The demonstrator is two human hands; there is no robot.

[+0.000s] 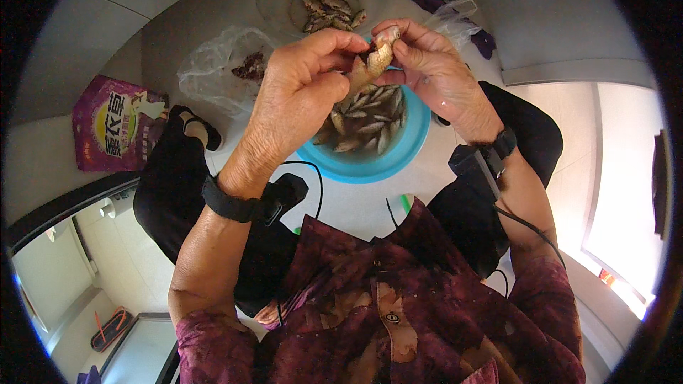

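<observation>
A small silvery-gold fish (379,59) is held up between my hands, its head end at the upper right and its body slanting down to the left. My right hand (440,75) grips it near the head between thumb and fingers. My left hand (302,89) is closed at the belly side, where dark red matter shows by the fingertips. That hand partly hides the fish's lower body. Below them stands a light-blue basin (366,172) of cloudy water with many small fish (371,128) in it.
Beyond my hands sits a clear bowl (269,1) with several fish (333,13). To its left, a clear plastic bag (203,75) holds dark red scraps (250,67). A purple package (89,128) leans at far left. Another crumpled bag (455,18) lies at upper right. Cords hang from both wrist straps.
</observation>
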